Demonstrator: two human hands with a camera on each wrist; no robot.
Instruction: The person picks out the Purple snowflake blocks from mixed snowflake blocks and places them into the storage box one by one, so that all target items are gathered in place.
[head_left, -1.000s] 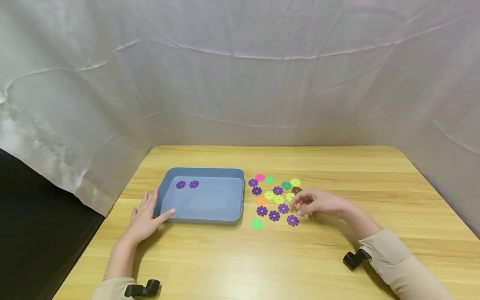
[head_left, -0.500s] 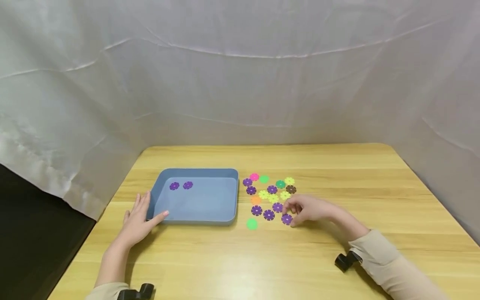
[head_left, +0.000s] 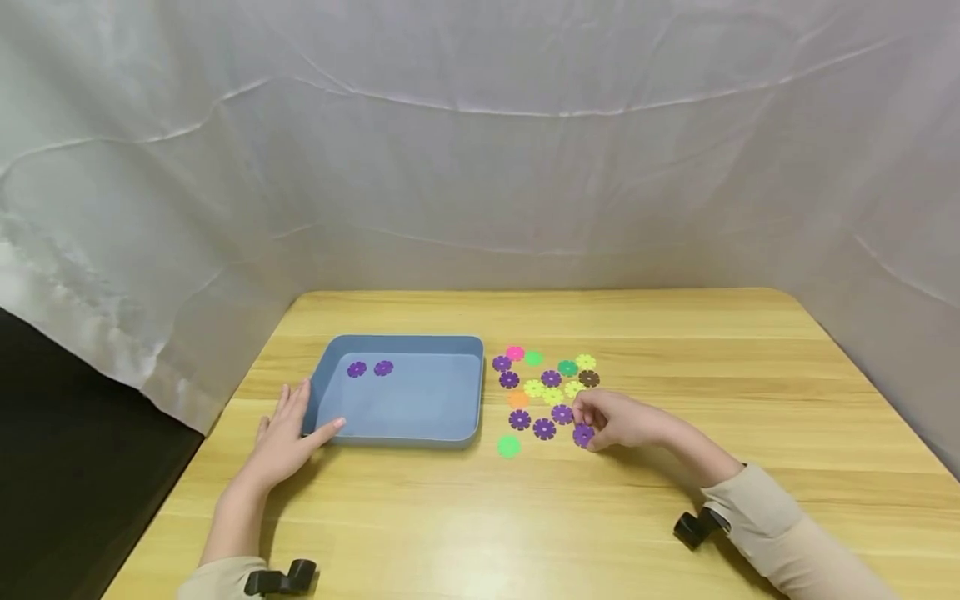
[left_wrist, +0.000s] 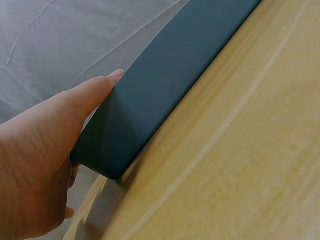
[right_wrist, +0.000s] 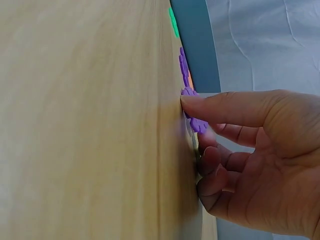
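A blue tray (head_left: pixel 405 439) lies left of centre on the wooden table, with two purple flower discs (head_left: pixel 370 368) in its far-left corner. My left hand (head_left: pixel 292 427) rests open on the table, thumb and fingers touching the tray's near-left corner (left_wrist: pixel 165 75); the left wrist view shows the hand (left_wrist: pixel 45 150) against the tray wall. Right of the tray lies a scatter of flower discs (head_left: pixel 547 385) in purple, yellow, green, pink, orange and brown. My right hand (head_left: pixel 588 423) pinches a purple disc (head_left: pixel 583 434) at the scatter's near-right edge. In the right wrist view, thumb and fingers (right_wrist: pixel 200 107) hold that disc (right_wrist: pixel 199 125), tilted off the table.
A lone light-green disc (head_left: pixel 508 447) lies nearest the front, just right of the tray's near corner. White cloth hangs behind and at both sides of the table (head_left: pixel 675 350). The table's left edge drops into a dark gap beside my left arm.
My right hand has drawn back from the middle of the scatter to the nearest purple disc and closed its fingers on it. The left hand stays at the tray corner.
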